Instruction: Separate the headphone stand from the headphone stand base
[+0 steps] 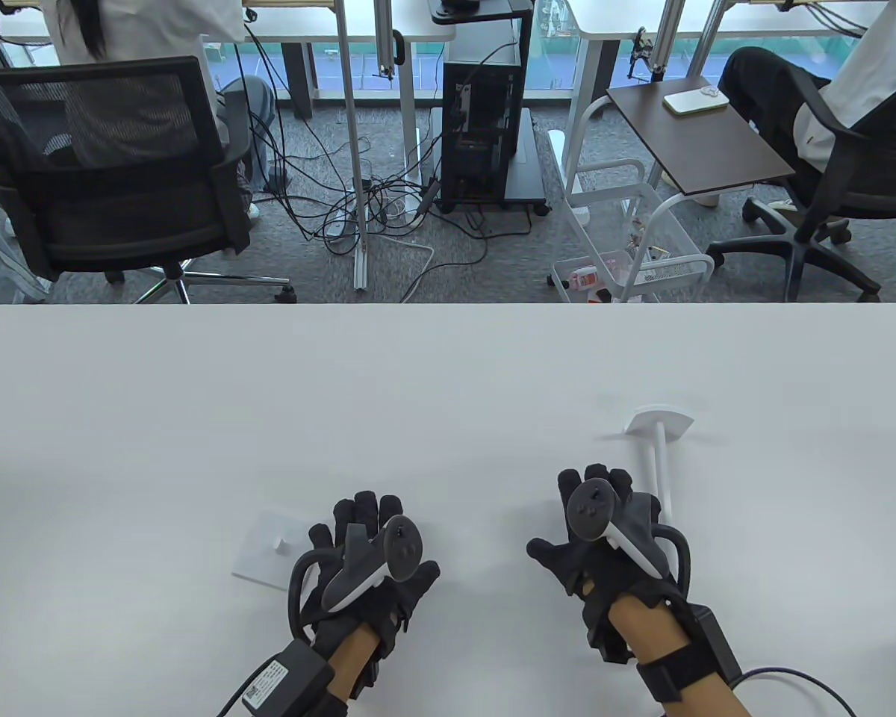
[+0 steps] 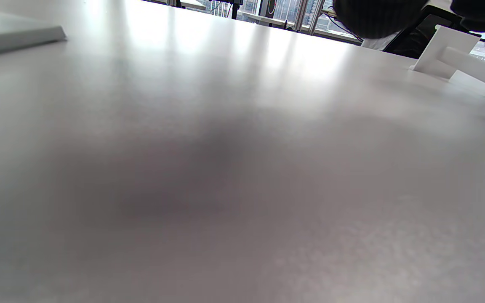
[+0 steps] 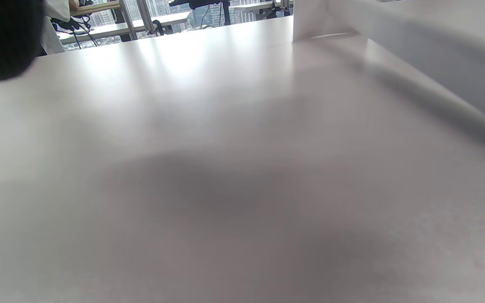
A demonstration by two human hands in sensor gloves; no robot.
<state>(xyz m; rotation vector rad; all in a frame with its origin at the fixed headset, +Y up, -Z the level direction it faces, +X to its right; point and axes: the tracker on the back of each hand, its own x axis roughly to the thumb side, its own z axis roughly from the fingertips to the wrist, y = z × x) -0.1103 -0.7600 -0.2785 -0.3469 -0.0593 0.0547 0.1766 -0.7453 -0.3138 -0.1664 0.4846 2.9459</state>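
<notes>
— Stand and base? Lay apart on the table (image 1: 448, 388) near its front edge: headphone stand (image 1: 661, 448) right, its lower end hidden; headphone stand base (image 1: 269, 549) left, partly covered.
— Hands? Left hand (image 1: 366, 553), right hand (image 1: 605, 523): flat, fingers spread, gripping nothing; contact impossible to judge.

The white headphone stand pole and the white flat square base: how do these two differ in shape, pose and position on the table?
The white headphone stand pole is long and thin with a curved rest at its far end; the white flat square base is a low plate with a small peg. The pole lies on its side; the base lies flat, peg up. The pole is beside the right hand, the base beside the left hand. Both are white, apart, and lie on the white table.
</notes>
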